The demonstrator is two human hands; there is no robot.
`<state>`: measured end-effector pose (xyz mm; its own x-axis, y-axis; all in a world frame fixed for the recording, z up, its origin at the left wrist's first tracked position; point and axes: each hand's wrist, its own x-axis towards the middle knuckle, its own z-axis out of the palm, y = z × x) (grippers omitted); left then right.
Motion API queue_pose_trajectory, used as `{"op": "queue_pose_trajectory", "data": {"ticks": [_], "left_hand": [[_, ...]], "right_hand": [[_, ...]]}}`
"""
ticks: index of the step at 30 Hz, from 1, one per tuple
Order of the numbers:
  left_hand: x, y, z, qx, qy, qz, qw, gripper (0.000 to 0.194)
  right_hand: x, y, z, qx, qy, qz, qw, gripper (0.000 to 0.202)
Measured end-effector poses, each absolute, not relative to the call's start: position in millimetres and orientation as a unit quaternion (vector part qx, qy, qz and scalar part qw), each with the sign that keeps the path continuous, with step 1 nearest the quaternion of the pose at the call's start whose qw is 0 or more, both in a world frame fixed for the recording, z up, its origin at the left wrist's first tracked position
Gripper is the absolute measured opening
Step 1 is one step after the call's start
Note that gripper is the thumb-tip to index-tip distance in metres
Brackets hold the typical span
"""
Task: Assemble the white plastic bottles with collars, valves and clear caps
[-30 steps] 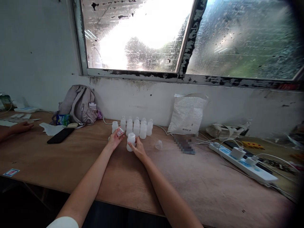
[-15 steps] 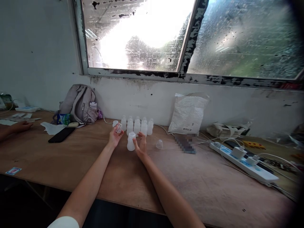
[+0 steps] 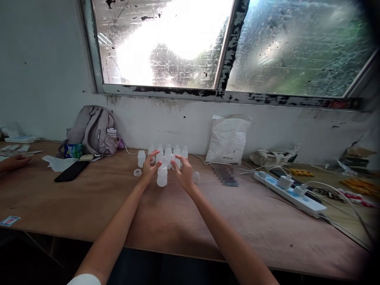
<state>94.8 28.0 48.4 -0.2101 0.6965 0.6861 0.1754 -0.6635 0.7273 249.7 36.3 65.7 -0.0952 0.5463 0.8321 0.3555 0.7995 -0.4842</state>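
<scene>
A translucent white bottle (image 3: 162, 177) stands upright between my hands. Over its top, a clear cap (image 3: 169, 158) is pinched between the thumb and fingers of my right hand (image 3: 183, 171). My left hand (image 3: 150, 169) is just left of the bottle's neck, thumb and forefinger apart, with nothing plainly in it. Behind the hands is a row of several translucent bottles (image 3: 168, 151), partly hidden by fingers. Another bottle (image 3: 141, 158) stands at the row's left, with a clear ring (image 3: 137, 172) lying in front of it. A clear dome cap (image 3: 196, 177) sits right of my right hand.
On the wooden table (image 3: 97, 206) are a black phone (image 3: 71, 171), a tissue (image 3: 59, 163) and a grey backpack (image 3: 89, 130). A white package (image 3: 228, 139) leans on the wall. A power strip (image 3: 291, 194) with cables lies right. Another person's hand (image 3: 16, 162) rests far left.
My left hand has moved right and no longer has the clear cap at its fingers. My right hand has closed on a clear cap above the bottle. The ring at left has come into view.
</scene>
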Motion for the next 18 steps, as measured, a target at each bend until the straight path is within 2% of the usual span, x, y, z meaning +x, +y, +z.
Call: {"op": "queue_pose_trajectory", "data": {"ticks": [3,6,8,9,12,18], "left_hand": [[89.4,36.8,35.4,0.604,0.413,0.655,0.188,0.056],[84.3,45.0,18.2,0.611,0.459,0.603,0.229,0.065],[82.1,49.0,6.4,0.618,0.479,0.572,0.248,0.067],[81.3,50.6,1.0,0.622,0.486,0.561,0.248,0.066],[80.3,54.6,-11.8,0.636,0.502,0.537,0.235,0.063],[83.2,58.8,-21.1,0.667,0.491,0.495,0.262,0.06]], "right_hand": [[285.0,55.5,57.0,-0.364,-0.693,0.055,0.62,0.031],[328.9,83.2,33.7,-0.466,-0.625,0.034,0.626,0.035],[356.1,100.0,12.9,-0.563,-0.583,0.027,0.585,0.039],[367.4,106.6,2.5,-0.61,-0.587,0.028,0.531,0.039],[387.0,118.2,-21.6,-0.63,-0.621,0.061,0.462,0.031],[385.0,122.4,-30.7,-0.641,-0.646,0.077,0.409,0.028]]}}
